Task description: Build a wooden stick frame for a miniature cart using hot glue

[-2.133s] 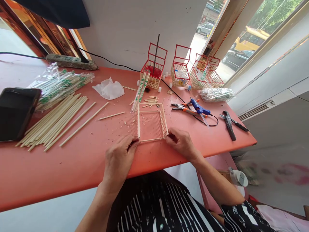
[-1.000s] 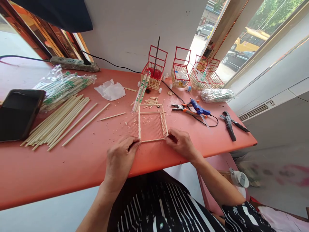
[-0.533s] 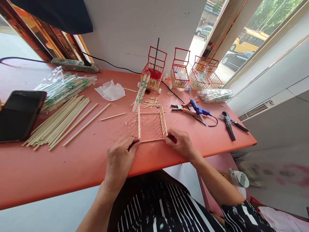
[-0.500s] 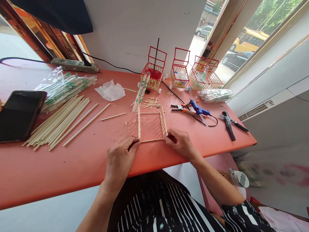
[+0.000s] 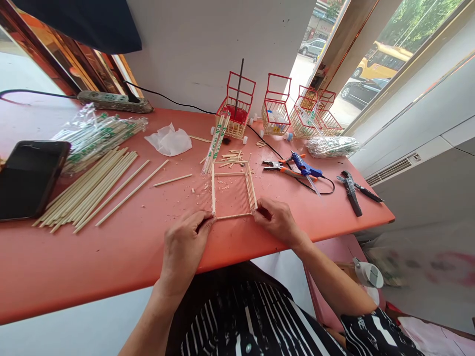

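A small open frame of pale wooden sticks (image 5: 233,216) stands on the red table (image 5: 129,262) near its front edge. My left hand (image 5: 187,237) pinches its near left corner between thumb and fingers. At the near right corner, my right hand (image 5: 276,220) grips the frame the same way, fingertips curled and partly hidden. Slanting rungs line the frame's right side. Just behind it lie several short cut sticks (image 5: 233,157) and scattered wood crumbs. Paper-wrapped chopsticks (image 5: 218,138) lie by its far left corner.
Loose chopsticks (image 5: 89,190), a phone (image 5: 31,178) and a bagged bundle (image 5: 104,133) lie left. Pliers (image 5: 284,168), a blue glue gun (image 5: 306,165) and black-handled cutters (image 5: 352,193) lie right. Red-trimmed stick carts (image 5: 237,116) line the back, near a power strip (image 5: 113,100).
Almost nothing differs. Both hands keep hold of the frame's near corners, and the view has shifted very slightly.
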Action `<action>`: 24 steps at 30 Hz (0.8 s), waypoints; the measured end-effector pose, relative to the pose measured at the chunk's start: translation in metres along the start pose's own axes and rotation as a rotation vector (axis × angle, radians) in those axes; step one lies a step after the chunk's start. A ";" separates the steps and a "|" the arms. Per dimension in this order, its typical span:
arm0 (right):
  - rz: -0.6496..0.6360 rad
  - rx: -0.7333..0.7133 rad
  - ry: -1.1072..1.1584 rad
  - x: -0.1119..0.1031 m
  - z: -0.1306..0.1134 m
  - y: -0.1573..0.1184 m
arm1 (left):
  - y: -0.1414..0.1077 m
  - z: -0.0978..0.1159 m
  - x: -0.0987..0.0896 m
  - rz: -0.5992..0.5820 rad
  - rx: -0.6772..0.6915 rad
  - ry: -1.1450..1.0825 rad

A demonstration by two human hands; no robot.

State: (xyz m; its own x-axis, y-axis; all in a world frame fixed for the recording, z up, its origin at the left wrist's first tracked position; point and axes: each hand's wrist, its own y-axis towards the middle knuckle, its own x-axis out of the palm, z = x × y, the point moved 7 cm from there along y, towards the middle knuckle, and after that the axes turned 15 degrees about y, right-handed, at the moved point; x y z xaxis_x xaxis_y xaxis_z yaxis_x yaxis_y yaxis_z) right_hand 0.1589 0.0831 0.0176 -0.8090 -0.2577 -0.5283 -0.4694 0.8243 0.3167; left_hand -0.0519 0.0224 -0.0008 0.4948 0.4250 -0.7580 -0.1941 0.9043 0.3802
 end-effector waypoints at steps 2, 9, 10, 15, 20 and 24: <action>-0.001 0.009 -0.004 0.000 0.000 0.000 | 0.000 0.000 0.000 -0.002 -0.005 0.006; -0.002 0.003 0.002 0.000 0.000 0.001 | -0.001 -0.001 -0.001 0.024 -0.006 0.004; -0.002 0.002 0.005 0.000 0.000 0.001 | -0.001 0.000 -0.001 0.021 -0.002 0.007; 0.001 -0.014 0.008 0.000 -0.001 0.001 | -0.001 0.001 -0.001 0.023 0.005 0.004; 0.000 0.001 -0.004 0.000 0.001 0.000 | -0.002 0.000 0.000 0.026 -0.002 0.018; 0.001 0.001 -0.009 0.000 0.001 0.000 | -0.001 -0.001 0.001 0.020 -0.013 0.016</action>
State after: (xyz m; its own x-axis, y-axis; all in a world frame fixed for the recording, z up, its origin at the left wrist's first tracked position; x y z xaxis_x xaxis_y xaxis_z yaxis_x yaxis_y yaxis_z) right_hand 0.1594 0.0839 0.0167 -0.8062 -0.2523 -0.5352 -0.4682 0.8251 0.3163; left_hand -0.0524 0.0219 -0.0026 0.4768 0.4435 -0.7589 -0.2147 0.8960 0.3888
